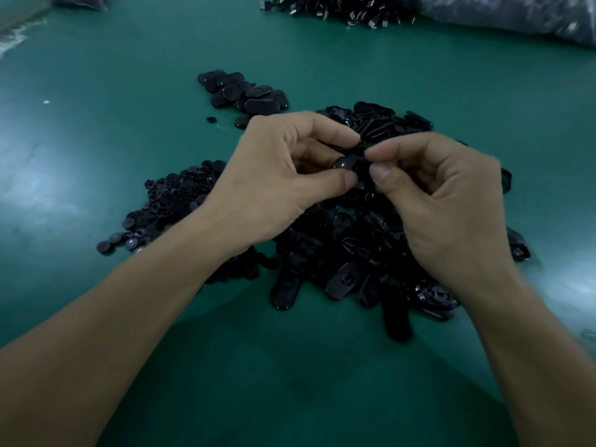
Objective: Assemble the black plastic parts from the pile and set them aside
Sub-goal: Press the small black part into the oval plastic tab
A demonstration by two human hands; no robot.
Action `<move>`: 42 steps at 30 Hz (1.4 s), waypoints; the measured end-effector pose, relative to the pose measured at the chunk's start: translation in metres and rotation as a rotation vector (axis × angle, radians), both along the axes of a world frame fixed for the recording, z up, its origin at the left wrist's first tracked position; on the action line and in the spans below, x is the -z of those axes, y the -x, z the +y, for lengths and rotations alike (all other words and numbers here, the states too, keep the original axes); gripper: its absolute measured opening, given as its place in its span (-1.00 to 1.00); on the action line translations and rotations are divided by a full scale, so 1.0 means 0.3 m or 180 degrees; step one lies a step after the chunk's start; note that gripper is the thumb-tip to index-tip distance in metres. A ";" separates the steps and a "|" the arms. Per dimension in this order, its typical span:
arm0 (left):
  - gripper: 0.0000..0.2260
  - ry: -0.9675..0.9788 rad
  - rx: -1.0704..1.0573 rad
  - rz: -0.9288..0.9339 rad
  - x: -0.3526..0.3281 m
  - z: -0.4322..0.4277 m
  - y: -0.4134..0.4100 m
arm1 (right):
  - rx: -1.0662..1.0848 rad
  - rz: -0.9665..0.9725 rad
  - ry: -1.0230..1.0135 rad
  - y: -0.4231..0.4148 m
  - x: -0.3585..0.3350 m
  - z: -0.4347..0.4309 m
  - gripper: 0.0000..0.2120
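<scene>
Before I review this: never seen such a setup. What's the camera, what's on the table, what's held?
No robot here: one camera worn on a person's head, looking down at their two bare hands. The left hand pinches a small black part between thumb and forefinger; the right hand pinches at its other end, and any second piece there is hidden. Under them, on the green table, lies a big pile of oval black pieces, with a pile of small round pieces to its left. Farther off, a small group of oval pieces sits apart, perhaps finished ones. At the far edge: another dark heap and a plastic bag.
</scene>
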State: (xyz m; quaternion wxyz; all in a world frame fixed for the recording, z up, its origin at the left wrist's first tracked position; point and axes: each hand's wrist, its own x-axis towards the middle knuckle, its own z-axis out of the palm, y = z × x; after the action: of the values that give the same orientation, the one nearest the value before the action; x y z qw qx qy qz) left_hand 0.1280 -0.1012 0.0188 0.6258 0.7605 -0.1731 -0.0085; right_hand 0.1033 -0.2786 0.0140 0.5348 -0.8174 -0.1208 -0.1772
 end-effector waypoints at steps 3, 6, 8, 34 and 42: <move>-0.77 -0.0025 -0.0017 -0.0037 -0.003 0.001 0.000 | 0.0065 -0.0014 -0.0071 -0.001 -0.005 -0.006 -0.76; -0.80 -0.0006 -0.0019 -0.0053 -0.004 0.003 0.000 | 0.0105 0.0044 -0.0109 0.000 -0.008 -0.008 -0.74; -0.81 -0.0011 0.0005 -0.0073 -0.003 0.005 0.000 | 0.0100 0.0100 -0.0099 0.001 -0.008 -0.007 -0.74; -0.80 -0.0162 0.0040 -0.0237 0.012 -0.009 0.001 | 0.0327 0.0294 0.0040 0.007 -0.014 -0.003 -0.72; -0.79 -0.0127 -0.0141 -0.0366 0.029 -0.028 0.004 | 0.0535 0.0255 -0.0029 0.001 0.000 0.015 -0.67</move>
State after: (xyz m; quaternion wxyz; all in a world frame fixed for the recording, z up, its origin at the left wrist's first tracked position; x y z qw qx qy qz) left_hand 0.1267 -0.1096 0.0102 0.5996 0.7757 -0.1917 0.0456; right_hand 0.1029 -0.2742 0.0141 0.5261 -0.8286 -0.0295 -0.1891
